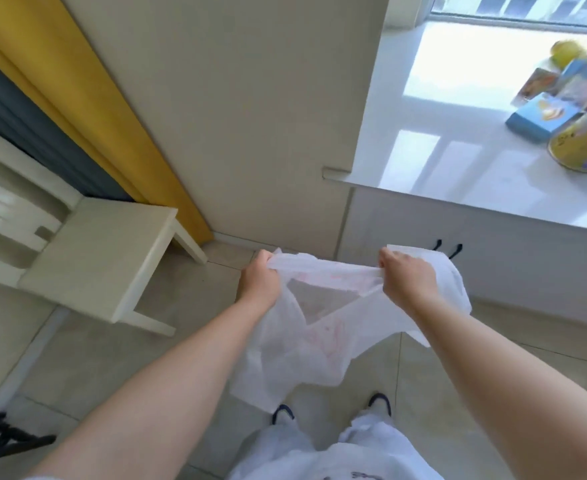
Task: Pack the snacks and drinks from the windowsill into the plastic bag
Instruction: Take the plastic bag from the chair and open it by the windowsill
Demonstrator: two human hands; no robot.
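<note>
A thin white plastic bag (295, 348) with faint red print hangs in front of me above the floor. My left hand (259, 280) grips its top edge on the left and my right hand (408, 277) grips it on the right, stretching the mouth between them. Snacks and drinks sit on the white windowsill (458, 161) at the upper right: a blue box (541, 116), a yellow can (581, 142), a yellow-capped bottle (567, 51) and several blurred packets (562, 84). Both hands are well below and left of these items.
A cream wooden chair (101, 251) stands on the tiled floor at the left, beside a yellow curtain (88, 102). White cabinet doors with black handles (448, 249) lie under the sill. A black object (1, 441) shows at the bottom left corner.
</note>
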